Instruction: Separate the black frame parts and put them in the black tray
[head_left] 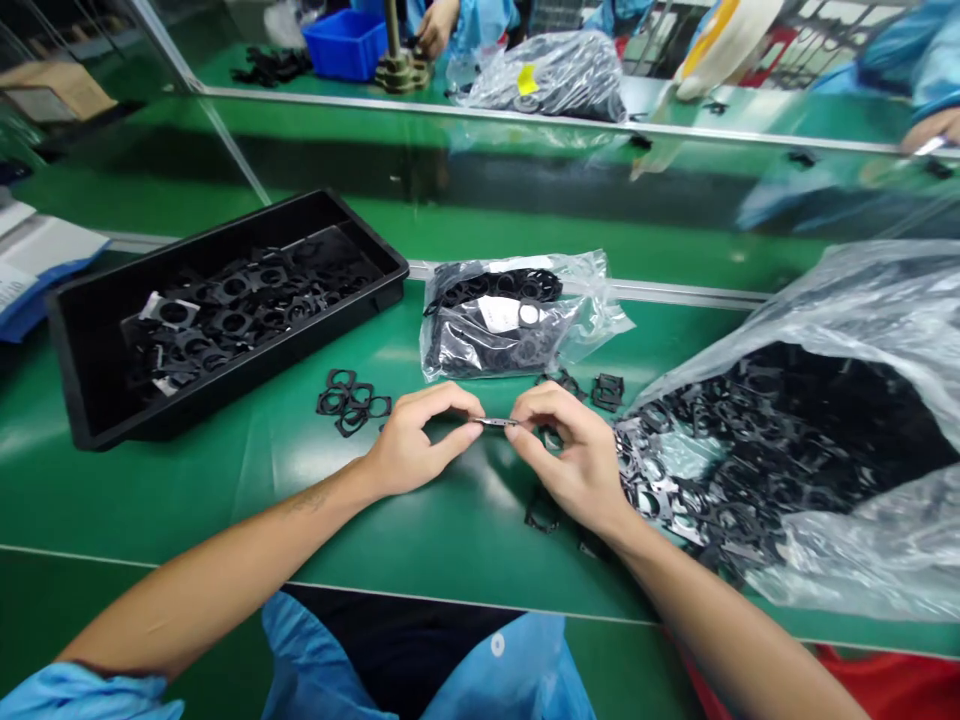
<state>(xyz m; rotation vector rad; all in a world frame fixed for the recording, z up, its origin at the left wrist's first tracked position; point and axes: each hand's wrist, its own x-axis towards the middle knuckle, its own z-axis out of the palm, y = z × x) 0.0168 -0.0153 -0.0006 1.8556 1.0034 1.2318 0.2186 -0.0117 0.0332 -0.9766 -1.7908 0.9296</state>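
A thin dark flat part point(497, 422), seen edge-on, is held level above the green table. My left hand point(420, 435) pinches one end of it between thumb and fingers. At the other end, my right hand point(568, 450) grips it the same way. Left of my hands lies a small group of black ring-holed frames point(351, 400). Behind and below my right hand are a few more loose black pieces point(608, 390), partly hidden by it. To the right, a large clear plastic bag point(847, 300) spills many similar black frames point(667, 480) close to my right wrist.
A black tray point(79, 400) with many black frames stands at the left. Behind my hands lies a clear bag of black rings point(517, 315). Across a metal-edged divider point(480, 110) are a blue bin point(346, 45), another stuffed bag point(547, 75) and co-workers' hands point(437, 25).
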